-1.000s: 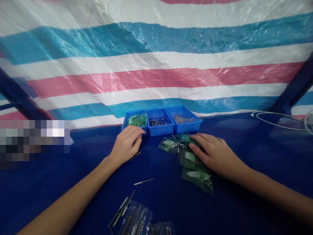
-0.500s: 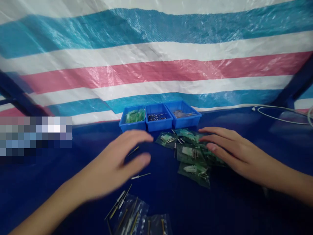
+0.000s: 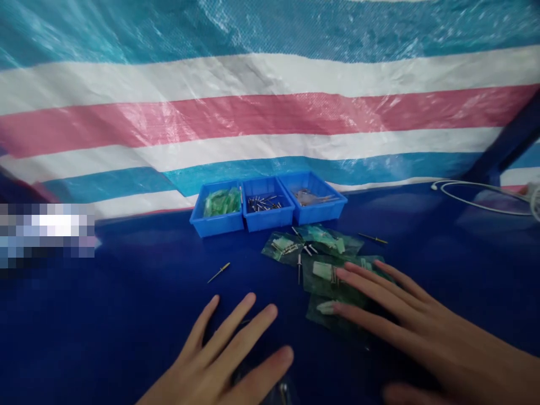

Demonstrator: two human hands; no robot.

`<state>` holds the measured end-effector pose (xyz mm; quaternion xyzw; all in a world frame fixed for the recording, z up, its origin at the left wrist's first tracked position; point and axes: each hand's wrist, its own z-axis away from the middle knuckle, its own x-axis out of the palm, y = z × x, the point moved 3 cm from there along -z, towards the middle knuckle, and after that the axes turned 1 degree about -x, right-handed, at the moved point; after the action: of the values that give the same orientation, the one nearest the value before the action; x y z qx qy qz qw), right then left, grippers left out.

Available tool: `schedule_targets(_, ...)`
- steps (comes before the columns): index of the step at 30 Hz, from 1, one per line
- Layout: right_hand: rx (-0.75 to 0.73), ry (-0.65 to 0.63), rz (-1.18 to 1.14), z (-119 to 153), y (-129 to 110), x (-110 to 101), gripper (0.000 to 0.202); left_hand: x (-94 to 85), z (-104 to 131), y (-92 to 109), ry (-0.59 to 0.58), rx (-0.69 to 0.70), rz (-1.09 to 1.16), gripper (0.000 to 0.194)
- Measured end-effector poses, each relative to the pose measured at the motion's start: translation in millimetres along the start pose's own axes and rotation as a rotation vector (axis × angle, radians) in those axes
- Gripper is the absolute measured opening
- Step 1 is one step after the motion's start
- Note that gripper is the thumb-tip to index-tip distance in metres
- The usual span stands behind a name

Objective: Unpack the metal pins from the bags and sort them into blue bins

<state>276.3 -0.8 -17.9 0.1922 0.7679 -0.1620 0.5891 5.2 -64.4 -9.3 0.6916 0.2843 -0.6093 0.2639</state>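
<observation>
With its fingers spread, my left hand (image 3: pixel 230 354) is over the near part of the blue table, holding nothing. It covers most of a clear plastic bag (image 3: pixel 283 391) with metal pieces inside. My right hand (image 3: pixel 405 326) is open too, its fingers over a cluster of greenish small bags. One green bag (image 3: pixel 314 278) holds a white piece and screws; another (image 3: pixel 283 247) lies behind it, and a third (image 3: pixel 320 309) is partly under my fingers. Whether the fingertips press on the bags I cannot tell. A pop rivet (image 3: pixel 219 272) lies beyond my left hand.
Three blue bins stand in a row: the left bin (image 3: pixel 219 226) with green bags, the middle bin (image 3: pixel 270 219) with metal rivets, the right bin (image 3: pixel 323 212) with clear bags. A striped tarp (image 3: pixel 261 118) hangs behind. A white cable (image 3: pixel 476 208) lies at right.
My left hand has moved nearer to me and spread its fingers over the clear bags. My right hand has come down and closer, now covering the nearer green bags. The view has tilted slightly.
</observation>
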Motion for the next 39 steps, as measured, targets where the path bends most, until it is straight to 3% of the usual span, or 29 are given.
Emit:
schedule_targets(1, -0.087, -0.003, 0.034, -13.4, -5.6, -5.7, 0.061, -5.2, -12.4, 2.6, -0.021, 0.003, 0.022, 0.068)
schedule_targets(3, -0.114, -0.003, 0.061, -34.7, -10.5, -11.6, 0.052, -12.9, -34.8, 3.4, -0.041, -0.038, 0.073, 0.065)
schedule_targets(6, -0.078, 0.052, 0.014, -55.0, -12.8, -8.3, 0.042, -15.0, -60.6, -0.9, -0.048, -0.061, 0.141, 0.075)
schedule_targets(9, 0.011, 0.142, -0.070, -69.0, -11.9, -0.3, 0.031, -10.2, -73.6, -7.5, -0.061, -0.114, 0.186, 0.069)
schedule_targets(14, 0.070, 0.240, -0.118, -79.7, -10.8, 1.6, 0.022, -12.0, -71.4, -10.4, 0.086, -0.145, 0.174, 0.041)
schedule_targets(19, 0.013, 0.386, -0.180, -70.2, -10.9, -8.7, 0.021, -14.2, -71.7, -13.2, 0.100, -0.177, 0.200, 0.035)
schedule_targets(23, -0.008, 0.403, -0.227, -66.0, -10.9, -12.9, 0.020, -14.4, -74.8, -12.6, 0.107, -0.186, 0.210, 0.024)
schedule_targets(28, -0.059, 0.427, -0.242, -64.5, -14.7, -17.6, 0.019, -17.3, -72.9, -3.7, 0.174, -0.102, 0.185, 0.009)
schedule_targets(32, -0.075, 0.400, -0.267, -65.5, -18.4, -17.9, 0.020, -24.9, -71.9, 0.8, 0.311, -0.026, 0.169, 0.015)
schedule_targets(36, -0.008, 0.399, -0.357, -72.4, -20.8, -16.9, 0.019, -36.0, -78.1, -5.2, 0.576, -0.204, 0.495, 0.012)
schedule_targets(39, 0.091, 0.472, -0.430, -79.1, -22.2, -17.8, 0.016, -33.5, -90.0, -7.4, 0.596, -0.346, 0.879, 0.015)
